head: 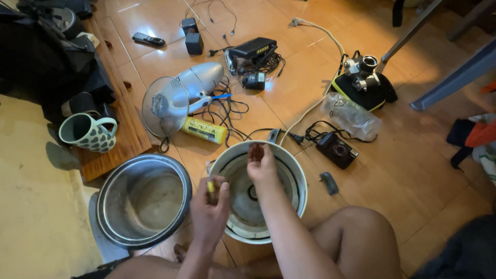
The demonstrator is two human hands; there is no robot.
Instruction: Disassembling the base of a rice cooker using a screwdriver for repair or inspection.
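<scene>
Right hand [261,163]: fingers pressed together, over white cooker shell's [298,178] far rim.
Left hand [209,206]: pinching small yellow tool [211,187].
Left: steel pot [144,200] just beside.
Far: cables [227,111] crowd floor.

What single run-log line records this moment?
left hand: holds yellow-handled tool | right hand: inside white cooker body | steel pot: beside

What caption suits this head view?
Seated person's right hand reaches into a white cooker body; left hand holds a yellow-handled tool.
</scene>
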